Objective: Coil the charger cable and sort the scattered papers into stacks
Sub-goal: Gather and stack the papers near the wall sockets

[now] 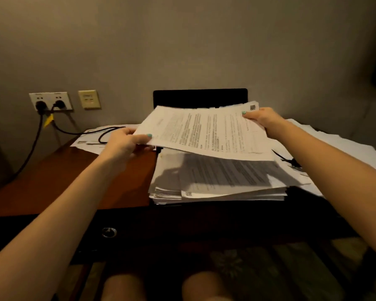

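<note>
A sheaf of printed papers (206,132) is held in the air above a thick stack of papers (217,185) near the desk's front edge. My left hand (124,144) grips the sheaf's left edge, thumb on top. My right hand (262,119) pinches its far right corner. More loose papers (339,146) lie spread on the right of the desk. A black charger cable (89,132) runs from a wall socket across the back left of the desk and under the sheaf; another black stretch of cable (288,159) shows at the right of the stack.
The wooden desk (59,177) has bare surface on its left half. A dark screen (200,97) stands against the wall behind the papers. Wall sockets (50,102) with two plugs sit at the back left, a beige wall plate (89,99) beside them. A drawer knob (109,232) is below.
</note>
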Tool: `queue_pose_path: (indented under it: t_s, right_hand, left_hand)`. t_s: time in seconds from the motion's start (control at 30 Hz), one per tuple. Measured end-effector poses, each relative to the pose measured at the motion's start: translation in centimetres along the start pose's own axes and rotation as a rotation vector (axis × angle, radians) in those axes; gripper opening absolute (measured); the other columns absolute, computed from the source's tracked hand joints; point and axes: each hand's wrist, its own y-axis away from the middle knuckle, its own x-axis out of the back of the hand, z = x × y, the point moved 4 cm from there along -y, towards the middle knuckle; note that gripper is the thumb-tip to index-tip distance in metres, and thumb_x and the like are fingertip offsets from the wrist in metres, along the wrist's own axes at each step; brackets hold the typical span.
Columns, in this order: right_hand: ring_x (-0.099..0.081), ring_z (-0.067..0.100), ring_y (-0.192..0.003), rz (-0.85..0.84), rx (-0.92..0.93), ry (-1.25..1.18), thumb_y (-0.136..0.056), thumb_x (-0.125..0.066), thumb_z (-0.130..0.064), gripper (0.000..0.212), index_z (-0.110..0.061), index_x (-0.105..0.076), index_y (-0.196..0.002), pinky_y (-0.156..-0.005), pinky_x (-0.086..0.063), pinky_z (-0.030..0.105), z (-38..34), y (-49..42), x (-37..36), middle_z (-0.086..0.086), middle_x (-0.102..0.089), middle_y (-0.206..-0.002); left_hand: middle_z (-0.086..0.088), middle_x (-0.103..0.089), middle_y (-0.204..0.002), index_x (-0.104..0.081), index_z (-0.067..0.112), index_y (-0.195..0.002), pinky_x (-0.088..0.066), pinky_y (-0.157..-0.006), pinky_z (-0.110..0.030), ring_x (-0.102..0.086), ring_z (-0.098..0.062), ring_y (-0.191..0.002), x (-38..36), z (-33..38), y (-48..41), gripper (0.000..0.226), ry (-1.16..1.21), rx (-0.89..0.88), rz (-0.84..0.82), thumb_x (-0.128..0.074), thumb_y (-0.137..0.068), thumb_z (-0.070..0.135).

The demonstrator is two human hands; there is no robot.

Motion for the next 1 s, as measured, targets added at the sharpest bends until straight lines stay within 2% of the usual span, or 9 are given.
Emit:
queue_pose_path:
  t_s: [0.13,0.23,0.3,0.37,0.47,0.6,0.77,0.83,1.0]
  right_hand:
    - [-0.062,0.027,-0.076,0.000,-0.055,0.273,-0.089,-0.067,-0.015,0.023,-0.003,-0.059,-0.106,-0.058,-0.051,0.027,2.5,-0.2,3.2,0.012,-0.063,-0.089]
    - [-0.053,0.023,-0.068,0.000,-0.091,0.425,-0.089,-0.067,-0.017,0.015,-0.008,-0.057,-0.082,-0.052,-0.037,0.025,4.8,-0.6,3.8,0.011,-0.058,-0.083]
    - [-0.054,0.020,-0.064,0.014,-0.120,0.440,-0.091,-0.064,-0.012,0.012,-0.003,-0.058,-0.084,-0.050,-0.041,0.022,6.4,-0.8,3.8,0.012,-0.061,-0.085]
    - [-0.060,0.026,-0.076,0.064,-0.119,0.447,-0.090,-0.064,-0.012,0.020,0.004,-0.060,-0.102,-0.062,-0.044,0.027,7.7,-1.2,3.8,0.018,-0.065,-0.099]
    - [-0.058,0.027,-0.089,0.168,-0.091,0.477,-0.088,-0.064,-0.012,0.031,0.001,-0.056,-0.114,-0.068,-0.041,0.030,7.9,-0.8,3.8,0.016,-0.063,-0.108]
    - [-0.056,0.026,-0.087,0.163,-0.074,0.551,-0.085,-0.066,-0.013,0.034,-0.001,-0.052,-0.114,-0.059,-0.039,0.029,7.8,-0.7,3.2,0.017,-0.061,-0.113]
    - [-0.051,0.026,-0.098,0.002,-0.057,0.663,-0.089,-0.067,-0.018,0.082,-0.007,-0.012,-0.149,-0.074,-0.040,0.034,8.2,-0.4,1.1,0.015,-0.049,-0.123]
    - [-0.052,0.031,-0.112,-0.060,0.005,0.729,-0.087,-0.069,-0.019,0.083,-0.014,-0.016,-0.150,-0.080,-0.043,0.034,8.2,-0.5,0.3,0.014,-0.044,-0.138]
    - [-0.046,0.034,-0.126,-0.131,0.097,0.892,-0.095,-0.055,-0.038,0.057,-0.011,-0.040,-0.143,-0.100,-0.040,0.039,7.4,-0.9,-1.3,0.013,-0.039,-0.146]
  left_hand:
    - [-0.018,-0.066,-0.094,-0.053,-0.007,-0.112,-0.047,-0.045,-0.013,-0.065,-0.008,-0.050,-4.0,-2.3,2.1,0.030,-0.165,0.094,-0.202,-0.065,-0.085,-0.003]
    - [-0.008,-0.067,-0.093,-0.058,0.006,-0.095,-0.046,-0.046,-0.014,-0.065,-0.006,-0.055,-5.9,-4.4,3.0,0.019,-0.482,0.077,-0.234,-0.072,-0.083,0.005]
    - [0.003,-0.062,-0.092,-0.057,0.015,-0.092,-0.049,-0.054,-0.020,-0.063,-0.008,-0.071,-6.5,-5.6,3.2,0.022,-0.792,0.018,-0.223,-0.075,-0.081,0.016]
    - [0.002,-0.058,-0.110,-0.053,0.016,-0.116,-0.052,-0.076,-0.031,-0.058,-0.018,-0.098,-6.3,-6.5,3.4,0.045,-1.039,-0.104,-0.148,-0.076,-0.079,0.029]
    - [0.002,-0.032,-0.151,-0.040,0.033,-0.141,-0.023,-0.113,-0.054,-0.021,-0.024,-0.142,-6.6,-6.9,4.6,0.071,-1.073,-0.352,-0.225,-0.057,-0.079,0.064]
    - [0.017,-0.035,-0.149,-0.049,0.055,-0.119,0.006,-0.113,-0.065,-0.013,-0.012,-0.146,-7.6,-8.0,6.4,0.061,-1.110,-0.403,-0.465,-0.037,-0.065,0.082]
    - [0.010,-0.043,-0.145,-0.057,0.043,-0.100,-0.007,-0.115,-0.063,-0.024,-0.019,-0.143,-5.1,-8.0,4.9,0.024,-1.056,-0.424,-0.269,-0.056,-0.080,0.057]
    - [0.004,-0.035,-0.152,-0.058,0.038,-0.104,-0.016,-0.116,-0.057,-0.018,-0.026,-0.146,-3.9,-8.1,4.6,0.036,-0.971,-0.322,-0.268,-0.061,-0.075,0.058]
    - [0.003,-0.044,-0.144,-0.049,0.033,-0.113,-0.044,-0.100,-0.046,-0.046,-0.022,-0.125,-3.4,-7.9,5.6,0.061,-0.907,-0.216,-0.303,-0.061,-0.062,0.064]
